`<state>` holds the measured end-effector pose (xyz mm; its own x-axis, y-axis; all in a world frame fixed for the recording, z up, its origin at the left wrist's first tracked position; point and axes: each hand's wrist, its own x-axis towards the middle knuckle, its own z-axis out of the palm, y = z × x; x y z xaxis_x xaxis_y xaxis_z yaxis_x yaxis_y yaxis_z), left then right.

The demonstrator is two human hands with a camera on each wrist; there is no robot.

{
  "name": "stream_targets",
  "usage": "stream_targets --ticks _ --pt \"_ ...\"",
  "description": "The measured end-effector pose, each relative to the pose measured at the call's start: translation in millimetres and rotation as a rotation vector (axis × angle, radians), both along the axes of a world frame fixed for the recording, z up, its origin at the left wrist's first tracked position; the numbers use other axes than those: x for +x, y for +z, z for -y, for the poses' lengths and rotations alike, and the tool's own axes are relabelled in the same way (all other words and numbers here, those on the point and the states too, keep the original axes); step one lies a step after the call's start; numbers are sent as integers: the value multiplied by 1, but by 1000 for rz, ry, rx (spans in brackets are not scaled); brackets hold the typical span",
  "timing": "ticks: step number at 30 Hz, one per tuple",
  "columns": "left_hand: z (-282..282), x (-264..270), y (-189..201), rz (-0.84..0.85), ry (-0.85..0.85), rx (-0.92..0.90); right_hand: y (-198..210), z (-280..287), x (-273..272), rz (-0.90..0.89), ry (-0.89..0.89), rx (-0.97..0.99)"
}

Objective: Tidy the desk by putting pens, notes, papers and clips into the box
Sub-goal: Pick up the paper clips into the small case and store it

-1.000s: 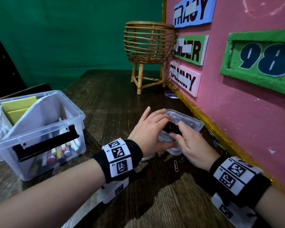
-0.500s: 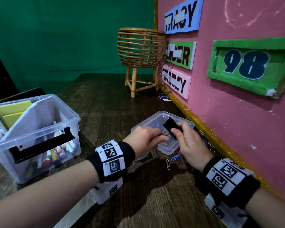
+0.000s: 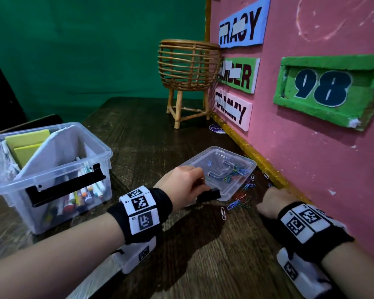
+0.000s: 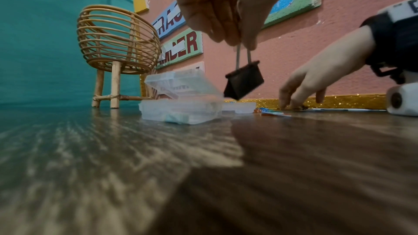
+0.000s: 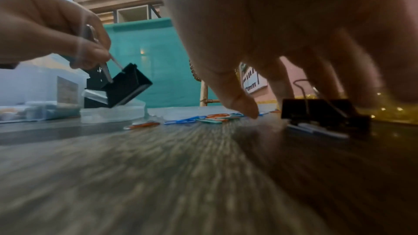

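Observation:
My left hand (image 3: 200, 186) pinches the wire handles of a black binder clip (image 4: 244, 82), which hangs just above the near corner of a small clear case (image 3: 253, 164). The case holds coloured paper clips (image 3: 235, 172). More paper clips (image 3: 240, 200) lie loose on the desk beside it. My right hand (image 3: 271, 194) reaches down to the desk by the pink board, fingers spread over a second black binder clip (image 5: 316, 112), thumb tip on the wood. The big clear box (image 3: 91, 147) stands at the left with pens, yellow notes and papers inside.
A pink board (image 3: 311, 158) with name signs and a gold lower edge walls off the right side. A wicker basket on legs (image 3: 188, 67) stands at the back, with a round blue sticker (image 3: 215, 128) near it. Dark wooden desk runs between the box and the case.
The black binder clip went from my right hand to my left. My right hand then dropped right to the desk by the board, over another clip.

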<state>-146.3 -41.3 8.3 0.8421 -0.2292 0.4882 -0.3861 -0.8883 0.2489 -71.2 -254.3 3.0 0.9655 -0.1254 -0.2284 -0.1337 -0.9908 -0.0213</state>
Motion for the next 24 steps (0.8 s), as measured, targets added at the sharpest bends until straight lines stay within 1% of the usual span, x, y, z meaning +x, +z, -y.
stream_targets --ticks 1,3,5,10,13,15,16,18,19,21,23,24 --pt "0 -1 1 -32 -1 10 0 -1 0 -26 24 0" --pt "0 -1 1 -83 -4 11 -1 -4 -3 0 124 47" --pt "0 0 0 -131 -3 -4 1 -7 -6 58 213 149" --pt "-1 4 -4 -299 39 78 5 -11 -16 110 295 408" --pt "0 5 -3 -253 62 40 4 -13 -15 190 372 547" --pt "-1 4 -1 -179 64 20 6 -16 -17 235 484 653" --pt "-1 2 1 -124 35 13 7 -18 -19 225 563 701" --pt "-1 0 3 -5 -102 18 8 -20 -23 163 723 767" --pt "-1 -2 3 14 -169 45 8 -20 -25 146 786 772" --pt "1 -3 2 -38 -235 92 7 -20 -27 157 852 800" --pt "2 0 1 -99 -210 137 8 -22 -31 162 865 915" --pt "1 1 0 -91 -195 160 7 -22 -33 168 863 972"
